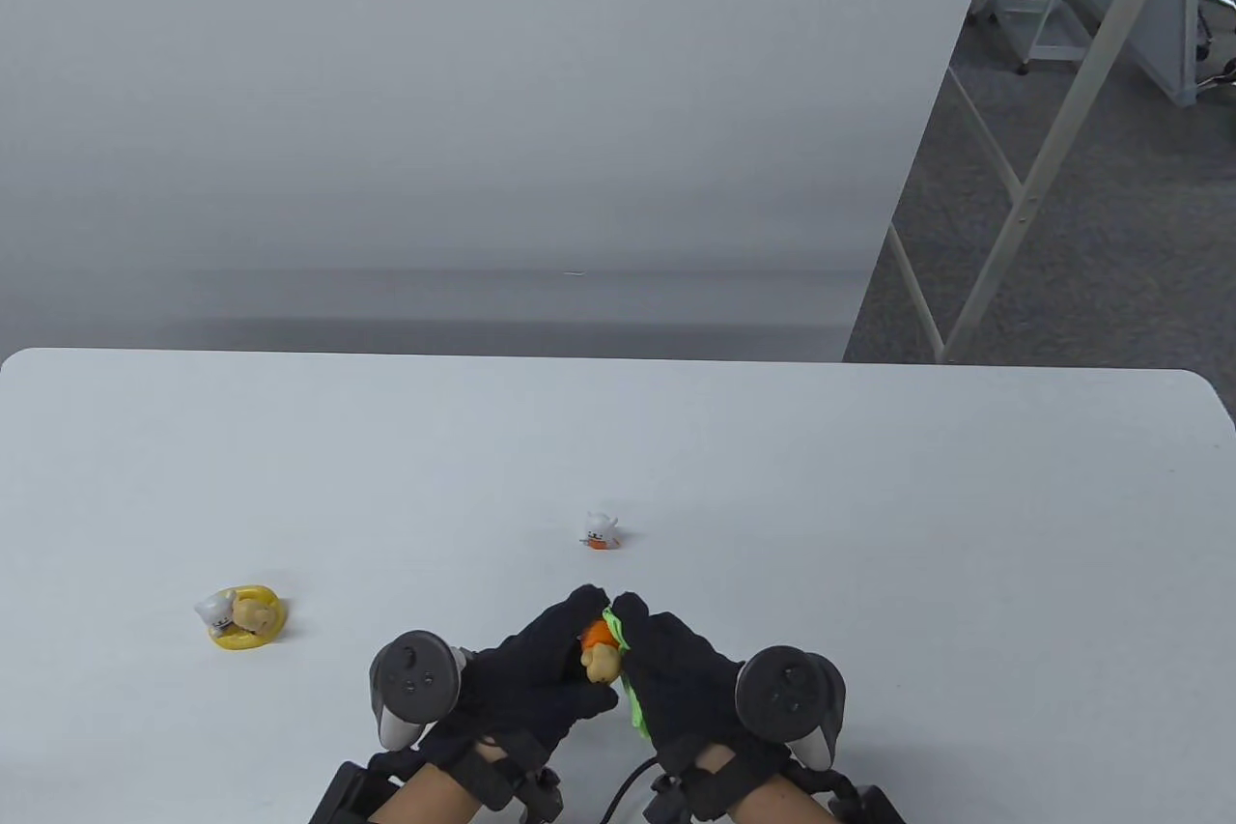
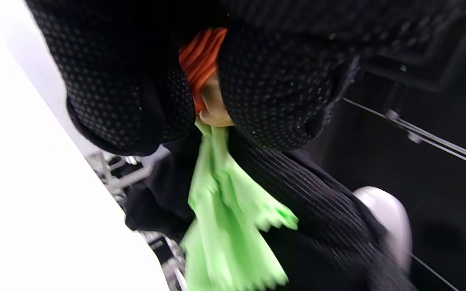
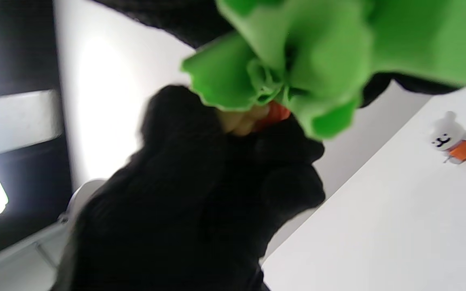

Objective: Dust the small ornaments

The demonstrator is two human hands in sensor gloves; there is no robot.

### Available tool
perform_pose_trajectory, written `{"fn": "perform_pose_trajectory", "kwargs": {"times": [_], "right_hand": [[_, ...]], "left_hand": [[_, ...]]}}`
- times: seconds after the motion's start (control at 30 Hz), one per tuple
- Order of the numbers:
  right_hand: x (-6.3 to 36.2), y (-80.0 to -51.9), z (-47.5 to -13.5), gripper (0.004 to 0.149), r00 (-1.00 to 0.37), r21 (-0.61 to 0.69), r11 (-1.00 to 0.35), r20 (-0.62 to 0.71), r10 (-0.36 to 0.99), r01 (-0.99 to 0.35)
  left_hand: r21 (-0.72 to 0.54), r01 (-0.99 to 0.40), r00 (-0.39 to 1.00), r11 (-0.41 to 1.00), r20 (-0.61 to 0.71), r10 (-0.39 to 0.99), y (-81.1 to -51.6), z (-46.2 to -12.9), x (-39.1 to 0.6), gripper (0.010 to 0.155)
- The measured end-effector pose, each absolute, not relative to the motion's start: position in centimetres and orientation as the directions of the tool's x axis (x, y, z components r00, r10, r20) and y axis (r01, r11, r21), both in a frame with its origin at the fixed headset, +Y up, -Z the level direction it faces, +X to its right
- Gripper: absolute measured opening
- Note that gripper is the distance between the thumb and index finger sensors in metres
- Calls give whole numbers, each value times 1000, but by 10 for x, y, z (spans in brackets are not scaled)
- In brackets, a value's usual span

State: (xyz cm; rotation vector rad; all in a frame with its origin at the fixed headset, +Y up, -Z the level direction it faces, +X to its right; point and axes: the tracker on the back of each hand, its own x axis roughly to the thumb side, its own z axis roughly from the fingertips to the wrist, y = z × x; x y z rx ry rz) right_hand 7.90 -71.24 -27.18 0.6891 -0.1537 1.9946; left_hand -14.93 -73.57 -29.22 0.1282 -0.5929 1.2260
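Orange-and-tan ornament in left-hand grip, lengthwise toward camera; right-hand grip bunching green cloth

White table (grey floor beyond).

Soft matt green cloth, smooth glossy plastic orange figurine, matt white table.

Black dotted-glove fingers fill top of frame, gripping small ornament: orange ribbed part above, tan part below, wedged between fingers. Green cloth hangs from ornament toward 6 o'clock, touching it, edges blurred. Other gloved hand behind cloth, toward 5 o'clock. White bench at 8 o'clock.
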Motion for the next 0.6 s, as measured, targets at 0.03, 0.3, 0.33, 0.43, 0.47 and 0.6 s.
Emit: {"fn": "perform_pose_trajectory", "kwargs": {"times": [0.03, 0.3, 0.33, 0.43, 0.47, 0.6], "right_hand": [[76, -711, -267, 48, -408, 149, -559, 537, 738, -816], [82, -716, -278, 47, -420, 114, -517, 451, 787, -848], [86, -715, -282, 47, -441, 117, -541, 449, 777, -833], [83, -716, -281, 47, -453, 129, -571, 479, 752, -811], [83, -717, -279, 47, -439, 143, -569, 495, 750, -810], [68, -715, -269, 47, -378, 249, -592, 570, 729, -767]], "left_hand": [[-201, -914, 219, 352, 487, 846, -737, -295, -153, 87], [-380, -859, 137, 344, 475, 869, -739, -295, -144, 86], [-443, -849, 80, 288, 431, 899, -742, -294, -142, 86], [-376, -869, 148, 321, 421, 895, -741, -296, -141, 87], [-334, -877, 193, 346, 416, 889, -740, -297, -143, 87], [-268, -881, 296, 390, 330, 896, -748, -306, -159, 87]]}}
